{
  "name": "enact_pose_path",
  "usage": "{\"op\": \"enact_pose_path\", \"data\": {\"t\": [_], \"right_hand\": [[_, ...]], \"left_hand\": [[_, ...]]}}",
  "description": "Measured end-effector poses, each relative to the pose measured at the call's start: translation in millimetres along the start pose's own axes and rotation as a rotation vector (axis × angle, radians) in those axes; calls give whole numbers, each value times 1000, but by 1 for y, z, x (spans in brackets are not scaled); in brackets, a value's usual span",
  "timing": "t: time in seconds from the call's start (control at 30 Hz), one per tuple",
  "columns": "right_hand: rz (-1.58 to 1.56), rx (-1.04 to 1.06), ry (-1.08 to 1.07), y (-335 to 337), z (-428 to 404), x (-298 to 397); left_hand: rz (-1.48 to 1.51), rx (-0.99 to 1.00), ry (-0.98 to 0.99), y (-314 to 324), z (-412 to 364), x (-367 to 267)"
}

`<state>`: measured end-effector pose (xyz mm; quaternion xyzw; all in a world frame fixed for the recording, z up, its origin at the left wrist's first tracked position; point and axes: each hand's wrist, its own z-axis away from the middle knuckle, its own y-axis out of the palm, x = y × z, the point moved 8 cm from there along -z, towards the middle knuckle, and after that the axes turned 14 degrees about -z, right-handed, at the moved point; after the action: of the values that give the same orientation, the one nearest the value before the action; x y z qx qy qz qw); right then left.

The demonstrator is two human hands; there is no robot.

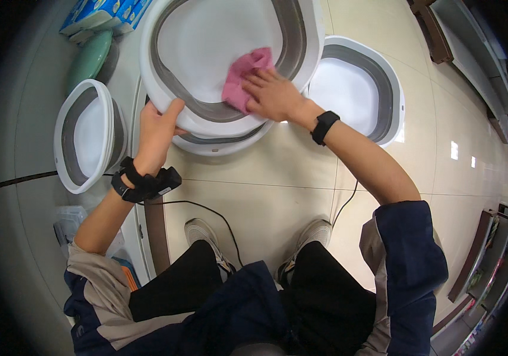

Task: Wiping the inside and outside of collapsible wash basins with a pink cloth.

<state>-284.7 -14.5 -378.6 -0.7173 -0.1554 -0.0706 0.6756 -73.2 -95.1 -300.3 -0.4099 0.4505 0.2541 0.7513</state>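
My left hand [158,129] grips the near left rim of a large white-and-gray plastic basin [218,49], thumb on the rim and fingers beneath. The basin is held tilted, its inside facing me. My right hand [271,91] presses a pink cloth [238,82] against the basin's lower right inner wall, fingers spread over the cloth. Right under the held basin, part of another white-and-gray basin [218,149] shows. A further basin [347,89] of the same colors lies on the floor to the right.
On the white shelf at left stand nested white-and-gray basins [87,138], a green basin [89,60] and blue packages [102,15]. A black cable [205,207] crosses the tiled floor near my shoes. Shelving [485,267] lines the right side.
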Motion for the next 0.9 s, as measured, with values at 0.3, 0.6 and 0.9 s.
{"op": "enact_pose_path", "data": {"t": [0.3,0.6,0.9], "right_hand": [[353,-378,-32,-87,3,-38],[231,-282,60,-47,17,-14],[-90,-232,-130,-3,-3,75]], "left_hand": [[-115,3,217,-1,13,-33],[12,-21,299,2,23,-43],[10,26,265,13,31,-44]]}}
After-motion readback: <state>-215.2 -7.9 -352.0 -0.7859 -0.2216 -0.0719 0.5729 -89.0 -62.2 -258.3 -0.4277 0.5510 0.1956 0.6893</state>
